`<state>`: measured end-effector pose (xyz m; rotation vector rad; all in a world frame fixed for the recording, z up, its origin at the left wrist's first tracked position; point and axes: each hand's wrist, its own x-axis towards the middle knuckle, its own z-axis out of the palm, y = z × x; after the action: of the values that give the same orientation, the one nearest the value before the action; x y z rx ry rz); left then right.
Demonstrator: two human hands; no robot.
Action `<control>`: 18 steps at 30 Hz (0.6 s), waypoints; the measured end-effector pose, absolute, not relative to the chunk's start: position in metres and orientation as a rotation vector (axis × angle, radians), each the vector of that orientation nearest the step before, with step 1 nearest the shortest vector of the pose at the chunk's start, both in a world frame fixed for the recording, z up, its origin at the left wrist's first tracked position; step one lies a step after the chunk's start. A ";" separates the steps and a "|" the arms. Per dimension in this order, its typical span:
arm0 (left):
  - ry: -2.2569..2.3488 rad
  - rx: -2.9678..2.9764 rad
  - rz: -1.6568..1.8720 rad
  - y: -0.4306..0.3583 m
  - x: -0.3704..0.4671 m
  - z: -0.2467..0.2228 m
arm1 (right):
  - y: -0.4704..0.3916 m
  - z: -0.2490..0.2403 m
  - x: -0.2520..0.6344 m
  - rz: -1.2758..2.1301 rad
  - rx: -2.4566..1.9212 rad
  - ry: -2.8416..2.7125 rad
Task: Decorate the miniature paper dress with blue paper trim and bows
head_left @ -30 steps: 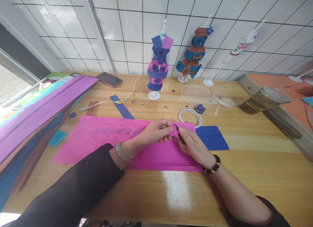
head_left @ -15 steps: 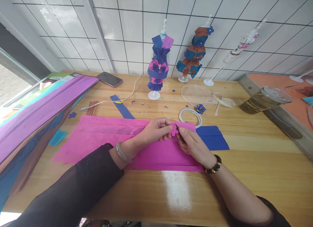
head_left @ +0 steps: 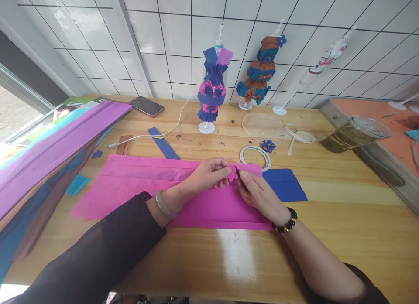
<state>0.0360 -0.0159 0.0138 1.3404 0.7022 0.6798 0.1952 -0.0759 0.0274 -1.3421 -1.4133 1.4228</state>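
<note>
Between the fingertips of my left hand (head_left: 211,175) is a small pink paper flower (head_left: 233,174). My right hand (head_left: 258,192) is closed around a small dark tool (head_left: 238,171), whose thin tip points at the flower's right edge; most of the tool is hidden in my fingers, and it looks like small scissors. Both hands are over a large folded pink paper sheet (head_left: 209,212). A blue paper piece (head_left: 284,185) sticks out from the sheet's right side. Just behind my hands, a roll of white tape (head_left: 241,155) rests against the sheet's back edge.
Dress forms in blue-pink (head_left: 212,92) and brown-teal paper (head_left: 262,73) stand by the tiled wall. A phone (head_left: 147,106) and white cable (head_left: 140,138) lie at back left. Long coloured papers (head_left: 72,138) cover the left side. A drink cup (head_left: 353,136) lies tilted at right.
The tool's dark tip has shifted slightly and shows more clearly beside the pink flower. Both hands have stayed in nearly the same place.
</note>
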 end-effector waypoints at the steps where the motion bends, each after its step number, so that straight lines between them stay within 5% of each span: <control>1: 0.701 1.337 0.677 -0.016 0.036 0.014 | -0.076 0.027 0.195 1.422 -1.341 -1.413; 18: 0.707 1.361 0.591 -0.017 0.035 0.014 | -0.076 0.033 0.197 1.480 -1.389 -1.479</control>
<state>0.0352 -0.0167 0.0140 1.3605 0.7070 0.5908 0.1971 -0.0761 0.0331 -1.3890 -1.4785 1.4802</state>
